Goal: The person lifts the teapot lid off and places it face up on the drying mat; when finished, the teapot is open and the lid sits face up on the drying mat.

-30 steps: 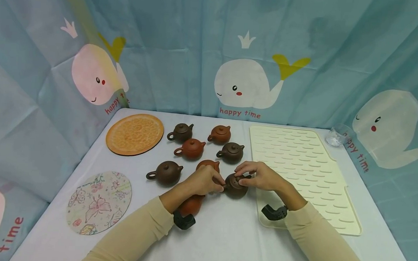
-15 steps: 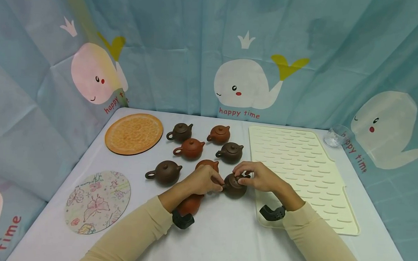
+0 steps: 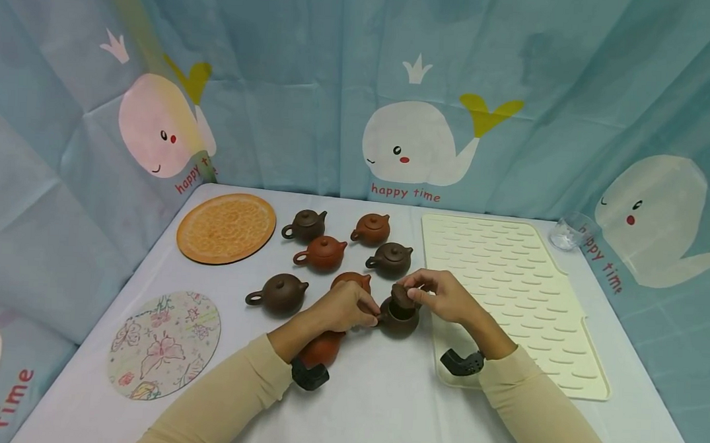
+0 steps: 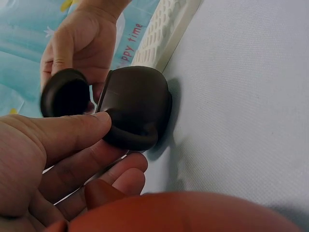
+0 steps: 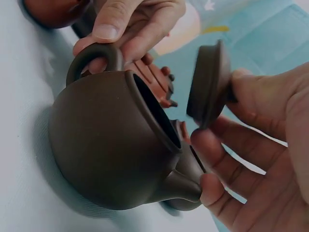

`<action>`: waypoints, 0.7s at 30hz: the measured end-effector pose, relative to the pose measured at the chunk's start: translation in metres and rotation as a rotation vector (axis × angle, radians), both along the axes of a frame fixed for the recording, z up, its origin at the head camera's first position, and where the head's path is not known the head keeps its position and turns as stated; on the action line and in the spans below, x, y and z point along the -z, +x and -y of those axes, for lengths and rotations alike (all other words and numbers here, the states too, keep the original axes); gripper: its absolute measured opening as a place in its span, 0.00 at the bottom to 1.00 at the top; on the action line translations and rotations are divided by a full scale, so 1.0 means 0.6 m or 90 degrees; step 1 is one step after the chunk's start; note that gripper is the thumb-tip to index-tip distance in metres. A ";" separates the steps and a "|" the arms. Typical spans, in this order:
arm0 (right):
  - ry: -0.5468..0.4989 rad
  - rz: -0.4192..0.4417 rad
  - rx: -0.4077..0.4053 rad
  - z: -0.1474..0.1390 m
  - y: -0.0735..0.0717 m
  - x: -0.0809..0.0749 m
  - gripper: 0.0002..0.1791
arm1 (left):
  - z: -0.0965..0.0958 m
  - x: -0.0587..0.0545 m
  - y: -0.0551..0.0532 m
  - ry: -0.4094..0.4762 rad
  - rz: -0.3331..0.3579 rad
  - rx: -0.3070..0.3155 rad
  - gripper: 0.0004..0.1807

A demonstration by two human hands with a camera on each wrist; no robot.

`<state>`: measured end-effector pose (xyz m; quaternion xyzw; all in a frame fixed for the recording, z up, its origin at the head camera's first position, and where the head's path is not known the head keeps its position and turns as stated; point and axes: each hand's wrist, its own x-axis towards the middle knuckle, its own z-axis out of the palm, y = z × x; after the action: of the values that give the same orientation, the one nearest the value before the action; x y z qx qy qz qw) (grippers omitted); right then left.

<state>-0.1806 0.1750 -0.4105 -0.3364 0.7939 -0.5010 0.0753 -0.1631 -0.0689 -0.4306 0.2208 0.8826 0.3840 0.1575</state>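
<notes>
A dark brown clay teapot (image 3: pixel 399 324) stands uncovered on the white cloth, its round opening showing in the head and right wrist views. My left hand (image 3: pixel 346 307) pinches the teapot's loop handle (image 5: pixel 91 57) between thumb and fingers. Tilted just above the opening is the teapot lid (image 5: pixel 208 84), which my right hand (image 3: pixel 443 297) holds by its knob. In the left wrist view the lid's hollow underside faces the camera. The right fingertips (image 5: pixel 212 191) come close to the spout (image 5: pixel 181 187). A red-brown teapot (image 3: pixel 323 349) sits partly hidden beneath my left wrist.
Several more lidded teapots stand behind and left, among them a dark one (image 3: pixel 280 294) and a reddish one (image 3: pixel 322 254). A cream ridged mat (image 3: pixel 506 301) lies right, a clear cup (image 3: pixel 569 232) back right. Left are an orange round mat (image 3: pixel 226 228) and a flowered round mat (image 3: pixel 165 345).
My right hand has lifted the lid off the dark teapot and tilted it, uncovering the opening. My left hand keeps its hold on the handle.
</notes>
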 end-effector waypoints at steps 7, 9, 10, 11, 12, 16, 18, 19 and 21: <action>-0.097 0.074 0.025 -0.018 -0.021 0.036 0.06 | 0.000 -0.001 0.000 -0.004 0.006 -0.007 0.06; -0.133 0.092 0.024 -0.021 -0.022 0.039 0.06 | 0.000 -0.001 0.001 -0.004 0.005 -0.007 0.06; -0.157 0.106 0.020 -0.022 -0.022 0.040 0.06 | 0.001 -0.001 0.001 -0.004 0.004 -0.007 0.06; -0.187 0.126 0.010 -0.022 -0.021 0.040 0.06 | 0.001 -0.001 0.001 -0.003 0.004 -0.007 0.06; -0.218 0.154 0.001 -0.023 -0.021 0.041 0.06 | 0.001 0.000 0.001 -0.002 0.005 -0.007 0.06; -0.351 0.268 -0.060 -0.020 -0.017 0.041 0.04 | 0.002 0.001 0.001 0.000 0.009 -0.008 0.06; -0.397 0.316 -0.083 -0.019 -0.015 0.040 0.08 | 0.002 0.001 0.001 0.002 0.009 -0.008 0.06; -0.415 0.334 -0.091 -0.019 -0.014 0.040 0.10 | 0.002 0.001 0.001 0.003 0.008 -0.008 0.06; -0.443 0.360 -0.108 -0.019 -0.012 0.039 0.17 | 0.002 0.001 0.001 0.004 0.007 -0.007 0.06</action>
<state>-0.1880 0.1861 -0.4339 -0.2551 0.4963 -0.8022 0.2125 -0.1623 -0.0698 -0.4312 0.2142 0.8816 0.3891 0.1594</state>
